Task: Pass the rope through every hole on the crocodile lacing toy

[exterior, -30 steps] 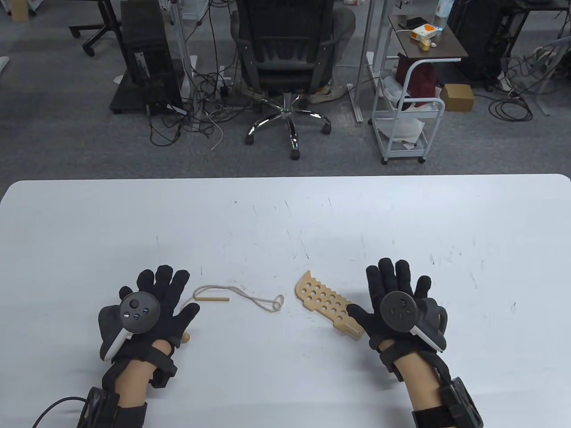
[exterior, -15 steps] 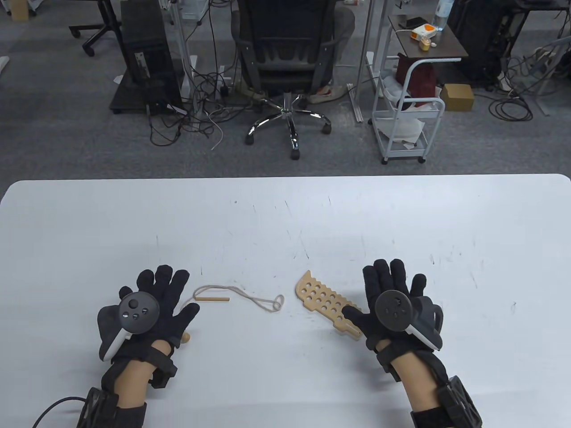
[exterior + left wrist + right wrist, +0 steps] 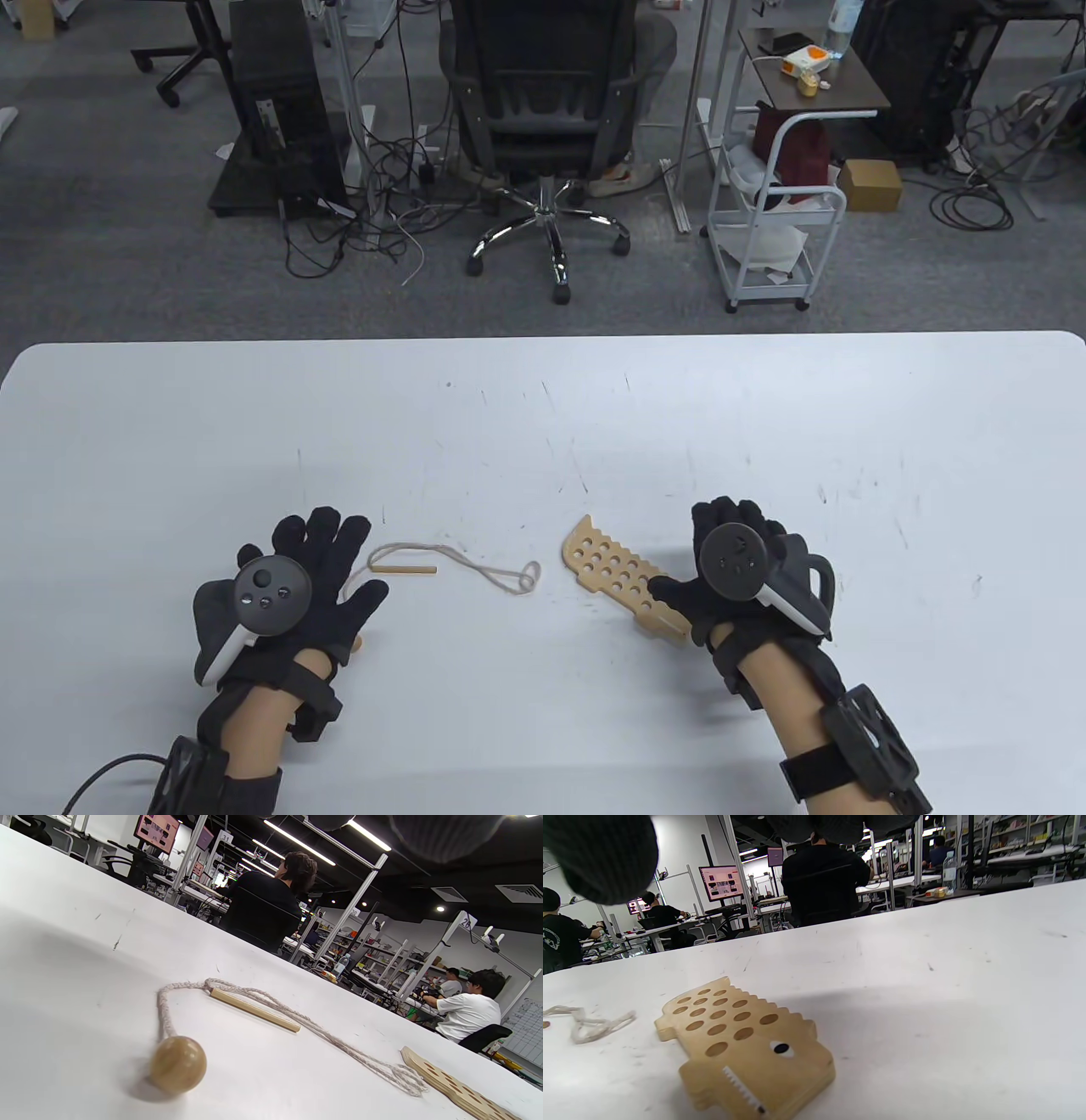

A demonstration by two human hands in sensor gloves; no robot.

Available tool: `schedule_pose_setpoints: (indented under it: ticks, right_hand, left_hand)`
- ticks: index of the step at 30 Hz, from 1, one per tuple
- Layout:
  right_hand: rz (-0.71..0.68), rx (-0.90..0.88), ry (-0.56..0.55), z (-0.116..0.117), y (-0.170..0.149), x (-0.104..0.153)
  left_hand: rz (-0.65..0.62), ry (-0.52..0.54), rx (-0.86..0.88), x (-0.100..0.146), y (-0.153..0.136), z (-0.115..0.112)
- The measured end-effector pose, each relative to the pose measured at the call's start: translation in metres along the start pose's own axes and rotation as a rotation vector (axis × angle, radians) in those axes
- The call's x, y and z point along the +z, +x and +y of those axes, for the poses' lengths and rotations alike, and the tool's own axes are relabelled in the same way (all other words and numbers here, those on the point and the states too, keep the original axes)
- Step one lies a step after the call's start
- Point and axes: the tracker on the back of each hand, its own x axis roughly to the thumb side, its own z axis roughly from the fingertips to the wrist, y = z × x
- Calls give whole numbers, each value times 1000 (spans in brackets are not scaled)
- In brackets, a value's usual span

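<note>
The left hand (image 3: 288,594) lies low over the surface (image 3: 543,407) with its fingers spread and straight, gripping nothing. Under its heel side sits the wooden ball (image 3: 178,1064) that ends the rope (image 3: 475,567); from the table view only a sliver of it peeks out by the wrist. I'd guess the hand hovers there because that end is the stopper, and the working end is the one to fetch.

Just right of its fingertips lies the wooden needle (image 3: 405,570), the rope doubling back from it in a small arc, then running on to a loose tangle midway between the two hands. None of it passes through any hole, so the lacing is not yet begun.

Further right, the crocodile lacing toy (image 3: 624,581) lies flat, its tail end toward the tangle, its head end with the painted eye (image 3: 781,1048) beneath the right hand (image 3: 747,577). That hand's fingers look bent downward, with the thumb over the toy's head, but I cannot tell whether they actually grip it; it seems poised to pick the toy up.

No containers are in play here.
</note>
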Motion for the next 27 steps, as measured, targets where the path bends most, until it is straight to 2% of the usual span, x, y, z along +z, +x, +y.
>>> schedule_pose_setpoints:
  ticks: [7, 12, 17, 27]
  right_hand:
    - [11, 8, 113, 9, 1, -16]
    - [-1, -28, 174, 25, 0, -27]
    - [29, 32, 235, 41, -2, -33]
    - [86, 119, 313, 58, 0, -38]
  left_hand:
    - [-9, -1, 8, 0, 0, 0]
    - [-13, -7, 11, 0, 1, -1]
    - [-16, -11, 14, -1, 2, -1]
    - [-21, -6, 31, 0, 2, 0]
